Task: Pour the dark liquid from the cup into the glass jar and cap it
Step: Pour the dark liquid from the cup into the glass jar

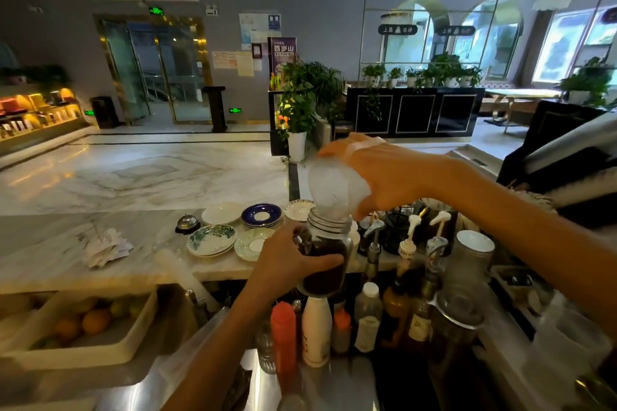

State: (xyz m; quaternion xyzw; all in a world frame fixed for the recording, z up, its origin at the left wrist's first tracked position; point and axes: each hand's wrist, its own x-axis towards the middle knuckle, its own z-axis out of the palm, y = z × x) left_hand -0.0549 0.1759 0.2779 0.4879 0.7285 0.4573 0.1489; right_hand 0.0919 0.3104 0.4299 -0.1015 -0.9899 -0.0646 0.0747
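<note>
My left hand (287, 262) grips a glass jar (325, 255) around its middle and holds it in the air above the bar. The jar is mostly full of dark liquid, and its threaded neck is uncovered. My right hand (387, 177) holds a translucent plastic cup (334, 188) tipped mouth-down, its rim resting at the jar's opening. The cup looks nearly drained. No cap is visible.
Stacked saucers (262, 215) and patterned plates (212, 238) sit on the marble counter (66, 243) beside a call bell (187, 223). Below the jar stand syrup pump bottles (405, 253), squeeze bottles (283, 337) and a metal shaker (470, 264). A tray of citrus (83, 327) is at lower left.
</note>
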